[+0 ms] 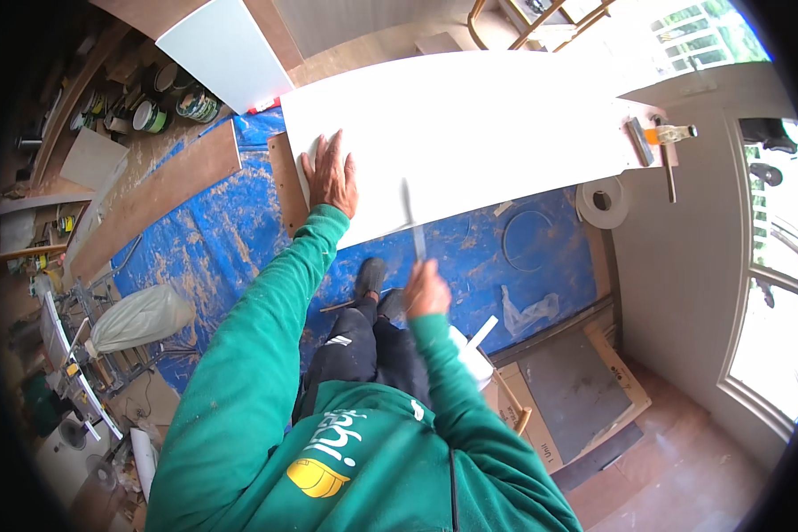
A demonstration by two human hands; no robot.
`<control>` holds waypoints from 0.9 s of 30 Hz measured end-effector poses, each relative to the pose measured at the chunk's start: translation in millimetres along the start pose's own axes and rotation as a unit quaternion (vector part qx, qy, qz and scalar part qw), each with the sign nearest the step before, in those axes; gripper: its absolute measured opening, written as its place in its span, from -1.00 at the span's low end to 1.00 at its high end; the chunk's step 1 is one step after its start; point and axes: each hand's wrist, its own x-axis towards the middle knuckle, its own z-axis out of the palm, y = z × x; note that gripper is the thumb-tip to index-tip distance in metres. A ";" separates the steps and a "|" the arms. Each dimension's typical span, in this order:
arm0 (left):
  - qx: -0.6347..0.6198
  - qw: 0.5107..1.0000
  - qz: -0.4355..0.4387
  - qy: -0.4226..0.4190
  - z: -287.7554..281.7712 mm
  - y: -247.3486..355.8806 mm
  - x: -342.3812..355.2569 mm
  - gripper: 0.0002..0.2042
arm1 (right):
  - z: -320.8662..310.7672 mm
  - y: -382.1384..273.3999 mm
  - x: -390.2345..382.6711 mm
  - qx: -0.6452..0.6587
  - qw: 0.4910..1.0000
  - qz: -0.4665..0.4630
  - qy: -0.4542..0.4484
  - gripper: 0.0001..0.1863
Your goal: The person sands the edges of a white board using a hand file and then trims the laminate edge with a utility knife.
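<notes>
A long white panel lies across the upper middle. My left hand presses on its left part with fingers stretched out. My right hand, blurred, grips a long thin metal tool, perhaps a file or blade, held at the panel's near edge and reaching onto its surface. At the panel's right end lie a hammer and a dark block-like tool. My feet stand on a dusty blue sheet below the panel.
Around are the blue sheet, white board, wooden planks, several tubs, a covered stand at left, tape roll, framed boards at lower right, a window and wooden chair frames behind.
</notes>
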 end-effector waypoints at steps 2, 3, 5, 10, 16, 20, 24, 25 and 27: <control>-0.045 0.999 -0.004 -0.008 -4.1 5.1 -2.2 -0.52 | 14.4 -6.9 -34.8 -0.059 0.996 -0.062 -0.005 -0.77; -0.061 0.998 -0.004 -0.006 -7.2 4.2 -2.4 -0.51 | 6.7 -12.6 -25.3 -0.055 0.996 -0.070 0.011 -0.76; -0.081 0.997 0.006 -0.010 -6.9 2.2 1.5 -0.51 | -12.2 -16.6 21.8 -0.042 0.990 -0.100 0.087 -0.74; -0.077 0.997 0.008 0.006 -6.6 3.7 -6.0 -0.53 | -3.6 -15.5 -1.1 -0.055 0.996 -0.063 0.039 -0.72; -0.114 0.993 0.020 -0.013 -10.8 8.8 2.0 -0.51 | -10.5 -20.3 54.4 -0.065 0.988 -0.100 0.094 -0.71; -0.076 0.997 0.004 -0.022 -9.0 7.2 -5.0 -0.51 | 18.5 -8.3 -17.0 -0.058 0.995 -0.072 0.023 -0.72; -0.098 0.995 0.003 -0.032 -10.1 6.7 -2.2 -0.51 | -15.1 -8.3 62.6 -0.048 0.992 -0.048 0.104 -0.68; -0.090 0.995 0.007 -0.030 -9.2 8.3 -1.0 -0.51 | -17.2 -9.1 73.6 -0.056 0.989 -0.039 0.128 -0.71; -0.093 0.995 0.005 -0.030 -9.7 6.0 -2.5 -0.51 | -10.8 -12.2 62.3 -0.025 0.994 -0.025 0.106 -0.75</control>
